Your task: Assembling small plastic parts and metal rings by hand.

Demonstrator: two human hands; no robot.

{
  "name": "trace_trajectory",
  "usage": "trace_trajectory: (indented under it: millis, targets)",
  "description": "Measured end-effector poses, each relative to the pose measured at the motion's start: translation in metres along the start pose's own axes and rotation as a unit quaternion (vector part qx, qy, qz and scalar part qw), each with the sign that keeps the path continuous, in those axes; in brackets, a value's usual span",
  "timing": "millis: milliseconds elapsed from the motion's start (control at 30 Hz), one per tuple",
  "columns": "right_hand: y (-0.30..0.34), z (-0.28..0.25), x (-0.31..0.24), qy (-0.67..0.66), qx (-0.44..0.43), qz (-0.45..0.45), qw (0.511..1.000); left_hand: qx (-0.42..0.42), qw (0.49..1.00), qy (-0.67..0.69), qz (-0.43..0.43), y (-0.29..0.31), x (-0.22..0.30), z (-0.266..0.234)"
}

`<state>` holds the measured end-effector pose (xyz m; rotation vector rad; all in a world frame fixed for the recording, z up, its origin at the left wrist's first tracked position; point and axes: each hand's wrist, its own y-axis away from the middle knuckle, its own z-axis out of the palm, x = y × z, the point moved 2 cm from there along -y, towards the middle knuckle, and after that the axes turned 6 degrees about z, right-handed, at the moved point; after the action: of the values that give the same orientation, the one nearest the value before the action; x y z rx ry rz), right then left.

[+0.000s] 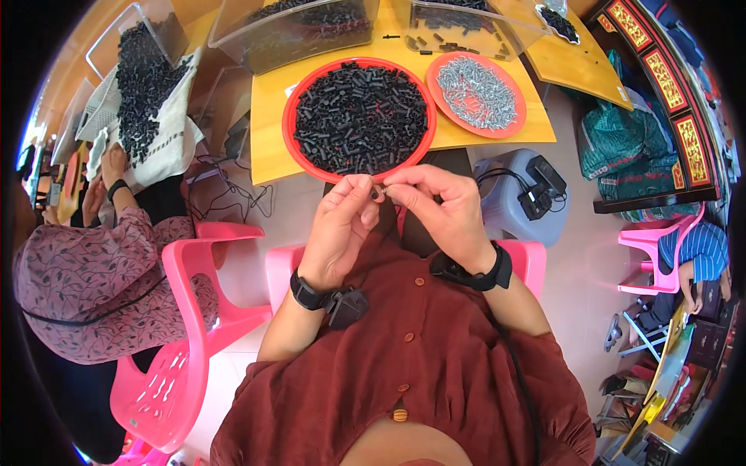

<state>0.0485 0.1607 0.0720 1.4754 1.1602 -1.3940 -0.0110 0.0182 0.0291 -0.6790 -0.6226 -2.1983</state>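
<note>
Just in front of the red basin [290,128], both my hands meet with fingertips nearly touching. My left hand [342,225] pinches a small black tube-shaped piece [376,193] between thumb and forefinger, its other fingers curled. Thumb and forefinger of my right hand [447,210] are pressed together at that piece's end; whatever they grip is too small to make out. Many short black tubular pieces [357,116] fill the basin. To its right, an orange-red plate [497,132] bears a heap of small silver screws [475,89].
Clear plastic bins [295,50] of black pieces line the back of the yellow table [268,116]. At left, a co-worker's hands [113,167] are beside a black heap on white cloth. A blue-grey stool [505,206] carries power adapters. Pink chairs [186,311] stand around.
</note>
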Motion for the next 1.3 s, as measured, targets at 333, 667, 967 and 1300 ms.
trace_trajectory:
  millis: [333,667,967,1300]
  targets:
    - [0.005,0.007,-0.001,0.16,0.072,-0.123,0.977,0.005,1.0,-0.008,-0.004,0.001,0.0,0.0]
    - [0.01,0.009,0.003,0.275,0.089,-0.236,0.928,-0.037,0.999,0.026,-0.002,0.0,-0.006,-0.009]
    - [0.016,0.011,0.007,0.248,0.081,-0.239,0.935,-0.027,0.998,0.046,-0.016,-0.001,-0.011,-0.009]
    - [0.001,0.005,-0.003,-0.024,-0.001,-0.033,0.999,-0.095,0.99,0.074,-0.078,0.002,-0.002,0.005]
